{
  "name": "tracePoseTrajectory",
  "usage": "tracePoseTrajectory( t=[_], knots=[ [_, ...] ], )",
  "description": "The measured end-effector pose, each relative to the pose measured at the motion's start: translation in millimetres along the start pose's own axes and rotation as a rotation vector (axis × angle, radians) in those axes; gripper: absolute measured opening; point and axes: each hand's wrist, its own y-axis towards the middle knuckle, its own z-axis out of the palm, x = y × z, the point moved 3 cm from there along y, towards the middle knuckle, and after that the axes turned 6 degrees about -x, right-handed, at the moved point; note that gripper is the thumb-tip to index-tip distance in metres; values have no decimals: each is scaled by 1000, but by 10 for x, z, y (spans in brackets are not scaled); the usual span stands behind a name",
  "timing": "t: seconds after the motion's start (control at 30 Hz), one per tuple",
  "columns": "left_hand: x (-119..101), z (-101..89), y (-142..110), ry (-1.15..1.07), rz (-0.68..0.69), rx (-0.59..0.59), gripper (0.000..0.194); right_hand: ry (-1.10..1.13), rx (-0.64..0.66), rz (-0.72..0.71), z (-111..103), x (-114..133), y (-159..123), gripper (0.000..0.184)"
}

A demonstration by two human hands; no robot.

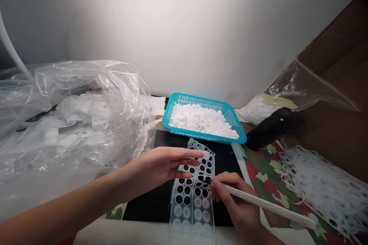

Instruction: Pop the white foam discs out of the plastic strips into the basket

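Observation:
A translucent plastic sheet (186,189) with rows of round holes lies lengthwise in front of me on a black mat (149,195). Many holes show black, while those at the near end hold pale discs. My left hand (168,164) reaches over the sheet from the left with its fingers stretched out. A small white disc (206,155) is at its index fingertip; whether it sticks to the finger or lies on the sheet, I cannot tell. In my right hand (237,197) is a white pen-like tool (270,206), its thin dark tip at the sheet's holes.
Beyond the sheet stands a blue basket (243,138) of white discs. A clear plastic bag (115,84) with white pieces fills the left. At right are a black object (273,126), a heap of punched-out plastic strips (324,187) and a cardboard wall (339,122).

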Motion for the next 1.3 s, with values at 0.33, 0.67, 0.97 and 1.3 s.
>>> tracePoseTrajectory(
  t=[0.33,0.67,0.97,1.3],
  knots=[
    [272,112,-31,-138,-15,85,36,-178,10,-15,-105,117,-37,38],
    [367,145,-39,-201,-72,144,38,-344,-2,-161,-147,200,-52,31],
    [358,161,-44,-224,-162,103,39,-398,-19,-158,-148,201,-34,20],
    [163,114,-71,259,-287,-65,36,-173,34,0,-119,129,-47,27]
  ],
)
